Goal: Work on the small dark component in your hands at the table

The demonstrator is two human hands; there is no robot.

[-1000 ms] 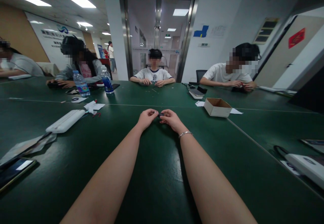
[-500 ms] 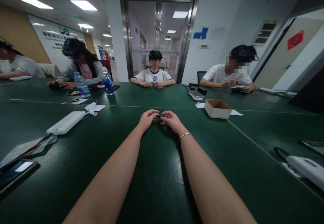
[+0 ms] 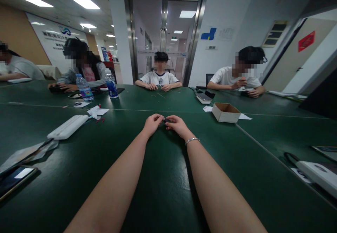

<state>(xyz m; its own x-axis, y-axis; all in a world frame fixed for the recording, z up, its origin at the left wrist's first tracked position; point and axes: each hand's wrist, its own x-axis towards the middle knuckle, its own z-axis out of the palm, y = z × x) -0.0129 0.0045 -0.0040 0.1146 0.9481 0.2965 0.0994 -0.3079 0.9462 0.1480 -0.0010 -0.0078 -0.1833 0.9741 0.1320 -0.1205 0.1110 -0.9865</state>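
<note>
Both my arms reach forward over the dark green table (image 3: 163, 176). Between my hands is a small dark object (image 3: 166, 120), too small and too covered by fingers to name. My left hand (image 3: 153, 124) pinches its left end between thumb and fingertips. Closed round the right part is my right hand (image 3: 178, 125), with a silver bracelet on that wrist. The hands are close together, just short of the seam across the table.
An open cardboard box (image 3: 225, 113) stands ahead on the right. To the left lie a white case (image 3: 67, 127), a phone (image 3: 17, 182) and paper scraps. Two water bottles (image 3: 112, 87) stand farther off. Several people sit around the table. A white device (image 3: 318, 176) lies at right.
The small dark object has turned slightly between my fingers, and its pale marking no longer shows. Both hands stay in nearly the same place. The view has shifted a little.
</note>
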